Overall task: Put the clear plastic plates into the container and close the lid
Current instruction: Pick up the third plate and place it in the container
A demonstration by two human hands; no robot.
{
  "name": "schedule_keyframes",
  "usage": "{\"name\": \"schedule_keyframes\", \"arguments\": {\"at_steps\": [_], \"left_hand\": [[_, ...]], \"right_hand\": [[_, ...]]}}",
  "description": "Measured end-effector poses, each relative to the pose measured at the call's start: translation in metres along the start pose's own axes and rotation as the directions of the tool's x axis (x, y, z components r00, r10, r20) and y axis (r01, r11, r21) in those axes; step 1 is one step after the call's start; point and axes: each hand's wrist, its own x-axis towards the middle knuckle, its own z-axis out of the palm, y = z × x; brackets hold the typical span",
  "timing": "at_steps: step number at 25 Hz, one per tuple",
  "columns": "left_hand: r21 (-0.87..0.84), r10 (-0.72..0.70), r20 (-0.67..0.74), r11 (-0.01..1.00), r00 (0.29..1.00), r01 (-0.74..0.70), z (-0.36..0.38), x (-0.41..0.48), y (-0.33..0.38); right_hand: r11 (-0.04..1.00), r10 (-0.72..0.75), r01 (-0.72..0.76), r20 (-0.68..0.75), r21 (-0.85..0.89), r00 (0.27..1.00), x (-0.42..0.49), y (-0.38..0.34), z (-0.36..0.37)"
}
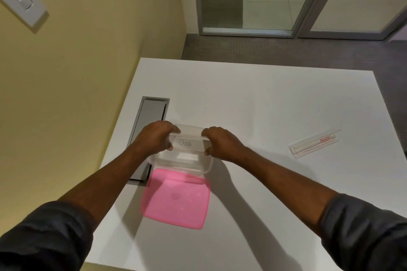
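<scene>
A clear plastic plate (189, 143) with a white label reading "DOG" is held flat over the open clear container (204, 166) on the white table. My left hand (155, 137) grips the plate's left end and my right hand (220, 143) grips its right end. The pink lid (176, 199) lies flat on the table just in front of the container, touching its near edge. Another clear plastic plate (315, 143) with a red mark lies alone on the table far to the right.
A grey cable hatch (149, 116) is set into the white table (264, 99) just left of the container. A yellow wall runs along the table's left side. Glass doors and grey floor lie beyond the far edge.
</scene>
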Motion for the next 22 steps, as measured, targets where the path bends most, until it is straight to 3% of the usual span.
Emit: {"name": "schedule_keyframes", "arguments": {"at_steps": [8,22], "left_hand": [[0.078,0.051,-0.034,0.996,0.998,-0.048,0.025,0.021,-0.035],[0.08,0.122,-0.036,0.99,0.992,-0.118,0.062,0.045,-0.044]], "right_hand": [[0.977,-0.015,0.018,0.017,-0.211,1.0,0.047,-0.02,0.032],[0.914,0.081,-0.084,-0.026,-0.397,0.996,0.073,-0.023,0.079]]}}
